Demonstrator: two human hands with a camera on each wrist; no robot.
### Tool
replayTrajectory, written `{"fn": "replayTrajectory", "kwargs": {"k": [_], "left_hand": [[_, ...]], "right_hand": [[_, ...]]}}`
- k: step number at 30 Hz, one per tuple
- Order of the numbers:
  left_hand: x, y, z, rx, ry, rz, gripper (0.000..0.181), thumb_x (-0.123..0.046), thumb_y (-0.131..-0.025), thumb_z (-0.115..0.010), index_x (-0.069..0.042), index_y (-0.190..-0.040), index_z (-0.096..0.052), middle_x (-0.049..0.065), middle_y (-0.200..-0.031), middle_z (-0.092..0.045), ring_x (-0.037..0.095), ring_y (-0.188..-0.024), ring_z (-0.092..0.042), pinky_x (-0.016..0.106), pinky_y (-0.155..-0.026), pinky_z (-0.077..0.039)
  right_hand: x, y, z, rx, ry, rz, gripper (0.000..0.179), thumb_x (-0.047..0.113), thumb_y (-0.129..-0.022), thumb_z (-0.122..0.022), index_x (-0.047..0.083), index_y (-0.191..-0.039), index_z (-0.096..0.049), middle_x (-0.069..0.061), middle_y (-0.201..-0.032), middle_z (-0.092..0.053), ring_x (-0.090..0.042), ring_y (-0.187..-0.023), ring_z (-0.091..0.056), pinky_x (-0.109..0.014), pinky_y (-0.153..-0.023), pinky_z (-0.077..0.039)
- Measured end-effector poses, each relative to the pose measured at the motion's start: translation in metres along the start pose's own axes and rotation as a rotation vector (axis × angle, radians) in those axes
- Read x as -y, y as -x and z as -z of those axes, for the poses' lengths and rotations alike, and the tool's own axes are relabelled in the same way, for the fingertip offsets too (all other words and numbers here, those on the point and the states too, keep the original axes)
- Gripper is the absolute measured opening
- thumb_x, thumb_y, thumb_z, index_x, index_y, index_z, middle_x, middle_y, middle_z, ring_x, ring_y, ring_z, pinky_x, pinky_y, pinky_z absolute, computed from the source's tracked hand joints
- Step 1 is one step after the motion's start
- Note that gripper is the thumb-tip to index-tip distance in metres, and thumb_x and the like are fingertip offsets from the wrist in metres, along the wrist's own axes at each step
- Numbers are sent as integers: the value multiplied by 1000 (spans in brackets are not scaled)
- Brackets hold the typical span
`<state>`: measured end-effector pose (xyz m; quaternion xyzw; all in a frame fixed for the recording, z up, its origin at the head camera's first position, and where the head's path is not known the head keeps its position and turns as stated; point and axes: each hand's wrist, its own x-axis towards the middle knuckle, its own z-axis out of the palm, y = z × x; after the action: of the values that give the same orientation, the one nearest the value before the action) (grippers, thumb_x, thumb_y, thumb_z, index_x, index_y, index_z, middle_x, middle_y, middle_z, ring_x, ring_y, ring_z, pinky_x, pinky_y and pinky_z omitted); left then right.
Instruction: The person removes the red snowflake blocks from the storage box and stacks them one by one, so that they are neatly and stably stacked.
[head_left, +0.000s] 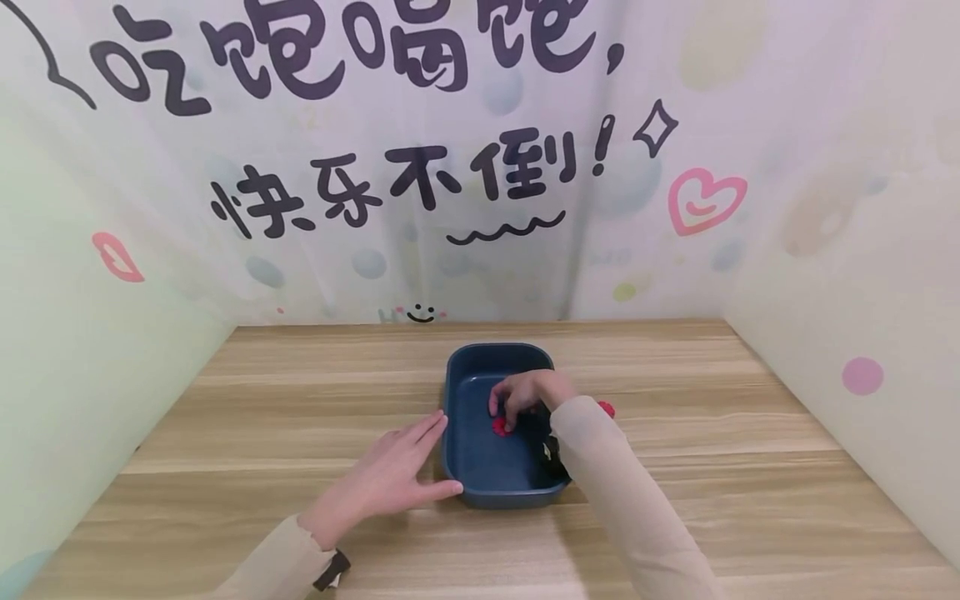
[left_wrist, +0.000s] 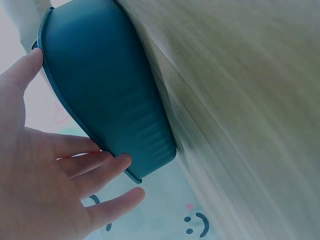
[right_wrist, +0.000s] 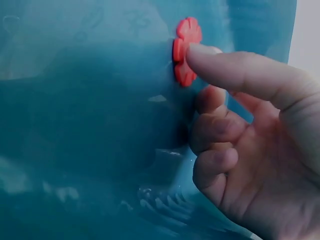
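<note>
A dark blue rectangular basin (head_left: 510,500) with rounded corners stands on the wooden table. My left hand (head_left: 390,471) lies against its left side, thumb at the near corner and fingertips along the rim. The left wrist view shows those fingers fairly straight on the outer wall of the basin (left_wrist: 100,75). Inside the basin, my right hand (head_left: 525,392) pinches a small red flower-shaped piece (head_left: 500,427) low near the bottom. Up close, the thumb presses on the red flower-shaped piece (right_wrist: 189,30), the other fingers curled; the index fingertip is partly hidden.
A second red piece (head_left: 607,408) lies on the table right of the basin, partly covered by the right sleeve (head_left: 615,475). Behind the wooden table (head_left: 315,367) hangs a printed white backdrop (head_left: 360,287), with pale walls at both sides.
</note>
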<state>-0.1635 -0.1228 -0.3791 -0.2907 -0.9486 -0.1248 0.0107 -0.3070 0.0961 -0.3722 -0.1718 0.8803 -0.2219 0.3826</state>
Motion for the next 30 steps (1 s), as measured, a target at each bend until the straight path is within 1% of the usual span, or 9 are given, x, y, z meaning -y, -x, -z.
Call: {"fn": "replayTrajectory", "kwargs": {"k": [5, 11, 13, 16, 19, 22, 25, 30], "left_hand": [[-1, 0, 0, 4, 9, 2, 88, -66, -77, -43, 0, -135, -34, 12, -137, -32, 28, -119, -38, 45, -91, -34], [-1, 0, 0, 1, 2, -4, 90, -69, -77, -40, 0, -135, -33, 12, -137, -32, 28, -119, -38, 45, -91, -34], [0, 0, 0, 0, 5, -7, 90, -69, -77, -40, 0, -134, -33, 12, -137, -32, 28, -118, -38, 46, -91, -34], [0, 0, 0, -5, 5, -9, 90, -69, -77, -40, 0, -134, -34, 12, -137, -32, 28, -119, -37, 46, -91, -34], [0, 0, 0, -11, 4, -8, 90, -69, -77, -40, 0, -134, -34, 12, -137, -32, 28, -119, -37, 46, -91, -34], [0, 0, 0, -14, 6, -6, 89, -68, -77, -42, 0, -134, -34, 13, -137, -33, 28, -118, -38, 46, -91, -34], [0, 0, 1, -16, 9, -7, 89, -67, -77, -43, 0, -134, -34, 13, -137, -33, 29, -118, -38, 46, -91, -34], [0, 0, 0, -3, 5, -1, 88, -67, -77, -43, -1, -135, -33, 12, -138, -32, 28, -118, -38, 45, -91, -34]], "right_hand": [[-1, -2, -1, -27, 2, 5, 19, 9, -75, -69, 14, -91, -58, -5, -91, -51, -22, -81, -45, -31, -65, -37], [-2, -5, -2, -70, 17, 48, 16, 10, -76, -68, 13, -88, -58, -4, -87, -53, -20, -77, -46, -29, -62, -38], [-2, -5, -2, -66, 4, 48, 17, 9, -76, -67, 14, -90, -58, -4, -87, -54, -20, -77, -48, -29, -63, -40], [-2, -4, -1, -33, -16, 39, 22, 5, -75, -66, 16, -93, -58, -4, -83, -57, -19, -78, -49, -31, -67, -42], [-1, -4, 0, 8, -5, 41, 27, 0, -75, -64, 16, -95, -57, -6, -77, -58, -19, -74, -51, -31, -68, -44], [2, -3, 0, 25, 12, 46, 29, -3, -75, -63, 17, -95, -57, -6, -75, -57, -18, -71, -50, -31, -67, -45], [4, -3, -2, 18, 25, 50, 29, -3, -74, -64, 17, -94, -56, -6, -75, -56, -18, -70, -50, -31, -65, -45], [5, -3, -5, -13, 48, 44, 26, 1, -74, -67, 17, -91, -56, -6, -77, -55, -19, -72, -50, -31, -65, -43]]}}
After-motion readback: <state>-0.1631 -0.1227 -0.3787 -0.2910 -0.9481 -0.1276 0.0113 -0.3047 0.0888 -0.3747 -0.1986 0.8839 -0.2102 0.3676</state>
